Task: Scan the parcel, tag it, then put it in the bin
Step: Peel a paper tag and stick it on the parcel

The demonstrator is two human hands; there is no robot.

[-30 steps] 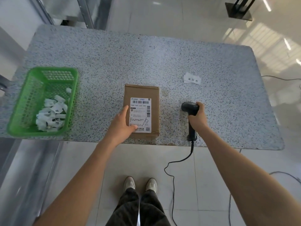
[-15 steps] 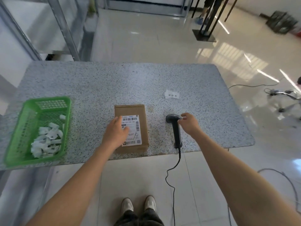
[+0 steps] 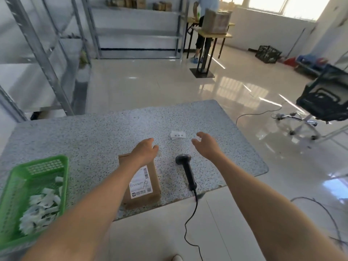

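Both your hands are empty and spread: your left hand above the parcel, your right hand beyond the scanner, released since the earlier frame. Scanning looks done; the tag, probably, lies between your fingertips; tagging and binning remain.

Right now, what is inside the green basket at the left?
The green basket holds a loose pile of white paper tags, mostly toward its near end. The left forearm covers the near corner, and whatever lies under the pile cannot be seen.
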